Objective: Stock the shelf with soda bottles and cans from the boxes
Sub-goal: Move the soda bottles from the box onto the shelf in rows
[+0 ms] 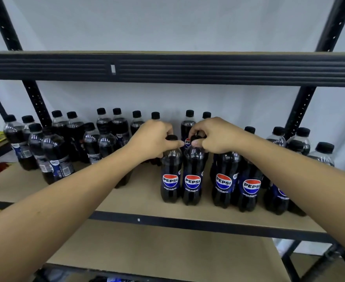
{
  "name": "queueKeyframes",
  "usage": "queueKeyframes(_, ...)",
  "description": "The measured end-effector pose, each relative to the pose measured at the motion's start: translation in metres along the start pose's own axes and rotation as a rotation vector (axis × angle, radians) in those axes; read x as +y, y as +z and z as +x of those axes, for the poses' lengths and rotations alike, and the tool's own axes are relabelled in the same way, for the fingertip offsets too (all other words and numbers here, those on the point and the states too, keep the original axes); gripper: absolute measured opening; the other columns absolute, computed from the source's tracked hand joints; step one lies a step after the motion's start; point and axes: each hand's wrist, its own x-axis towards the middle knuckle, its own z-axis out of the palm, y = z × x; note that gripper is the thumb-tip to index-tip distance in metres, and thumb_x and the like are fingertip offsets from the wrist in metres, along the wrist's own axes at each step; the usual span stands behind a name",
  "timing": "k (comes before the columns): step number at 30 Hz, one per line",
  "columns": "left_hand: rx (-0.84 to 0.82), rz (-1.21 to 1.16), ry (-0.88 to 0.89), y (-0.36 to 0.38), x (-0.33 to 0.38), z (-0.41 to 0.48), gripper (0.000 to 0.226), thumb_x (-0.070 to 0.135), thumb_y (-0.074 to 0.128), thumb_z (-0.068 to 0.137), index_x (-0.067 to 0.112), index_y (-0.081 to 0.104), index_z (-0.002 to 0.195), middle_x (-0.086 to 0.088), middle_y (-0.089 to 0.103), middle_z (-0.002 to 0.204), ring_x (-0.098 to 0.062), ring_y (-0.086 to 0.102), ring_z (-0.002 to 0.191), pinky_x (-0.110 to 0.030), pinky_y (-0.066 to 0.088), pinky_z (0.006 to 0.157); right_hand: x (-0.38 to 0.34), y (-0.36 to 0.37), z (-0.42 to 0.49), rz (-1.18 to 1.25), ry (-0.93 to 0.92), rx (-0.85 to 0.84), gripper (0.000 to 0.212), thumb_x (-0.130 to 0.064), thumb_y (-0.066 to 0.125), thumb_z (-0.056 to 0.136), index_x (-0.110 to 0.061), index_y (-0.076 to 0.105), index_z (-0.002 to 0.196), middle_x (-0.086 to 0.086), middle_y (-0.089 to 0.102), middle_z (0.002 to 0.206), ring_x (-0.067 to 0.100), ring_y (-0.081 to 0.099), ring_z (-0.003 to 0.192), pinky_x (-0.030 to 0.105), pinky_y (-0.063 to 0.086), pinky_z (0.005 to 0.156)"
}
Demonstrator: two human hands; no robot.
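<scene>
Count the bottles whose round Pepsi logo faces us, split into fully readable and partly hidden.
Bottles with logo fully readable: 4
Bottles with logo partly hidden: 2
Total: 6

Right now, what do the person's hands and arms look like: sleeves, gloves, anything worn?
The left hand and right hand are bare, with no gloves, rings, watch or wristbands visible. No sleeves show anywhere up to the frame edge.
</scene>
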Motion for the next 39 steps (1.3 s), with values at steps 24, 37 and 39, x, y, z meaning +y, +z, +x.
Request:
queueKeyframes(24, -0.041, 0.048, 0.018, -0.008, 0.003, -0.004, 0.049, 0.068, 0.063, 0.085, 0.023, 0.073, 0.102, 0.011, 0.067, 0.081, -0.005, 0.063, 0.072, -0.036, 0.058, 0.071, 0.01, -0.013, -0.017, 0.059, -0.051, 0.001, 0.036, -0.037, 0.064, 0.098, -0.032, 0.063, 0.133, -0.007, 0.068, 0.119, 0.012, 0.062, 0.108, 0.025, 0.046, 0.09)
queueKeyframes(37, -0.233, -0.076, -0.007, -0.018, 0.0, 0.082, 0.042, 0.045, 0.061, 0.098, 0.033, 0.058, 0.138, 0.005, 0.063, 0.131, -0.013, 0.059, 0.111, -0.031, 0.048, 0.093, 0.052, -0.049, 0.032, -0.076, 0.1, 0.025, 0.043, -0.035, 0.056, 0.103, -0.02, 0.057, 0.142, 0.0, 0.054, 0.145, 0.02, 0.05, 0.131, 0.024, 0.038, 0.098)
queueKeyframes(39, -0.253, -0.063, -0.005, -0.007, -0.004, 0.104, 0.046, 0.044, 0.063, 0.098, 0.031, 0.055, 0.141, -0.001, 0.06, 0.134, -0.016, 0.058, 0.113, -0.031, 0.047, 0.092, 0.061, -0.045, 0.054, -0.069, 0.13, 0.03, 0.046, -0.035, 0.06, 0.1, -0.018, 0.056, 0.143, 0.003, 0.054, 0.145, 0.021, 0.051, 0.13, 0.027, 0.04, 0.1)
